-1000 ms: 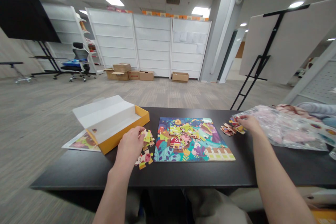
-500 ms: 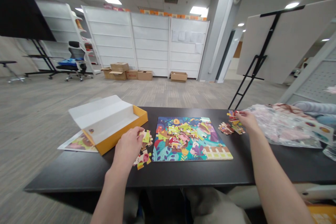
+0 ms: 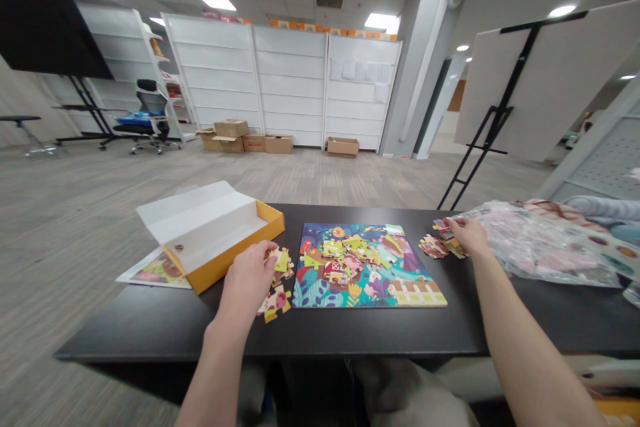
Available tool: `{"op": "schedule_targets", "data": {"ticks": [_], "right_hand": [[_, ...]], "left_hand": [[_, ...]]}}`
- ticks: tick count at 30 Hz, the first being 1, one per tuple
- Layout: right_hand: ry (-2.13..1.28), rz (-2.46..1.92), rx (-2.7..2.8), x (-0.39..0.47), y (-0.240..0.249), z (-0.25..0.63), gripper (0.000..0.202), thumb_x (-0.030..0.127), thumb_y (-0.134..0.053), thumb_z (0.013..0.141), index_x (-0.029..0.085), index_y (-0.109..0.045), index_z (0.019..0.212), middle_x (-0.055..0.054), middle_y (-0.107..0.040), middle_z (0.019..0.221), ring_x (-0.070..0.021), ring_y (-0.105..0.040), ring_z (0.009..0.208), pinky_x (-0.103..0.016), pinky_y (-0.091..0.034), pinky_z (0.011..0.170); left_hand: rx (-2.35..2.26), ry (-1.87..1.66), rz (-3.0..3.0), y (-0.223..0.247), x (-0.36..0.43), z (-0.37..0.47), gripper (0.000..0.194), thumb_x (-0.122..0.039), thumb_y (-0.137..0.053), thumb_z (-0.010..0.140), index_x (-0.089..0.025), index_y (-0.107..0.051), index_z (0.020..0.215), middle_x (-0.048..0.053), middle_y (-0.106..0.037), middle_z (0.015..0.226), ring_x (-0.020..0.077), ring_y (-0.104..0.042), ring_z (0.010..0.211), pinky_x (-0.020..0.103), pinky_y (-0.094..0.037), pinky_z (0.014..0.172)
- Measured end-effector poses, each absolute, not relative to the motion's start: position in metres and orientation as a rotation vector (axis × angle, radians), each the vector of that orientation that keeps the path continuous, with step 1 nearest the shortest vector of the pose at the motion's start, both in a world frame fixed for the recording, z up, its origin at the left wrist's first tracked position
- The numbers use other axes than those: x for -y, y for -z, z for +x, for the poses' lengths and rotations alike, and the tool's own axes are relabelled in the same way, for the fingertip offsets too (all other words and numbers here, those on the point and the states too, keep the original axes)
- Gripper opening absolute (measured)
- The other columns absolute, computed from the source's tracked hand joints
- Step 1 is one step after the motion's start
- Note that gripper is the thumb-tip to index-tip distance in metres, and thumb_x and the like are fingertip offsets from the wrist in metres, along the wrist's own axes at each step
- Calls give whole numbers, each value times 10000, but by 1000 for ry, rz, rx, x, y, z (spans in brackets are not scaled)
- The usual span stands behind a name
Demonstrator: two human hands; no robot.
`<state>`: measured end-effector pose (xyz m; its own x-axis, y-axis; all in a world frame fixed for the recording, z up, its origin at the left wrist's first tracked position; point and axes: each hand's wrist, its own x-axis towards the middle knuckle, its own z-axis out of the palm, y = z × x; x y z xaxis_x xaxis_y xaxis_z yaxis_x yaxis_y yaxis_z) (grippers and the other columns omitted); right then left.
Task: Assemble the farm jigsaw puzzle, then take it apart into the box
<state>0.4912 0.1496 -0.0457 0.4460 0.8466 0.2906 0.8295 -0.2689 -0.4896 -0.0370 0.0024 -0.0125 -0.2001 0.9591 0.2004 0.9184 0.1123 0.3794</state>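
Observation:
A colourful puzzle board (image 3: 320, 293) lies flat on the black table, with several loose pieces (image 3: 353, 267) heaped on its middle. Left of the board, my left hand (image 3: 253, 273) is closed at a small pile of pieces (image 3: 275, 301); its fingertips touch a green and cream piece (image 3: 283, 261). Beyond the board's right edge, my right hand (image 3: 469, 233) has its fingers closed on a red puzzle piece (image 3: 444, 227), over another small pile (image 3: 433, 247).
An open yellow box (image 3: 225, 263) with a white lid stands at the left on a printed sheet (image 3: 155, 269). Plastic-wrapped goods (image 3: 545, 247) cover the right side of the black table (image 3: 380, 333). An easel (image 3: 487, 127) stands behind.
The view has shifted slightly, moving the whole scene a little to the right. My right hand has come lower over the right pile with the red piece. My left hand stays at the left pile.

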Motion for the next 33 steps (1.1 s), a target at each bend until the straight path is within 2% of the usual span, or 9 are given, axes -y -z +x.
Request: {"op": "schedule_targets", "data": {"ticks": [5, 11, 15, 19, 22, 27, 33], "right_hand": [[5, -2280, 1371, -153, 49, 483, 398, 424, -514, 904, 122, -758, 991, -187, -754, 971, -318, -702, 895, -372, -514, 720], [5, -2383, 1449, -149, 54, 482, 344, 426, -553, 888, 157, -768, 890, -174, -754, 917, -312, -702, 852, -367, -507, 706], [-1, -2411, 1499, -145, 50, 478, 328, 419, -567, 872, 160, -766, 843, -185, -745, 904, -338, -693, 850, -399, -505, 714], [176, -2332, 1460, -135, 38, 461, 368, 435, -527, 889, 160, -753, 983, -195, -728, 1005, -358, -663, 959, -421, -493, 781], [323, -2100, 1452, -122, 23, 431, 362, 411, -501, 895, 153, -732, 1003, -179, -727, 1027, -321, -653, 980, -392, -486, 816], [27, -1797, 1725, -83, -7, 353, 259, 404, -589, 853, 207, -708, 972, -83, -757, 903, -223, -685, 810, -314, -498, 754], [-188, -1665, 1991, -56, -34, 273, 272, 440, -582, 869, 212, -729, 885, -65, -772, 894, -216, -690, 780, -302, -467, 692]], "left_hand": [[-2266, -822, 1874, 15, -4, -41, 272, -246, -514, 914, -215, -674, 1133, 66, -752, 1029, 241, -697, 990, 330, -519, 855], [-2231, -911, 1844, 24, -9, -47, 249, -250, -540, 922, -192, -674, 1123, 79, -752, 1057, 246, -700, 997, 356, -521, 905], [-2148, -1063, 1718, 33, -15, -43, 202, -217, -569, 916, -180, -658, 1094, 74, -754, 1047, 210, -712, 967, 319, -537, 894], [-2089, -1183, 1688, 36, -21, -37, 209, -198, -581, 912, -167, -644, 1108, 85, -751, 1029, 203, -719, 944, 325, -546, 896], [-2054, -1258, 1694, 32, -22, -35, 172, -208, -592, 902, -157, -659, 1052, 89, -755, 987, 200, -728, 905, 328, -550, 893], [-1964, -1471, 1628, 22, -16, -42, 103, -233, -597, 880, -174, -670, 921, 51, -760, 889, 174, -736, 819, 287, -569, 827], [-1999, -1595, 1603, 18, -6, -51, 127, -253, -605, 842, -177, -677, 916, 48, -758, 855, 189, -734, 780, 312, -588, 798]]}}
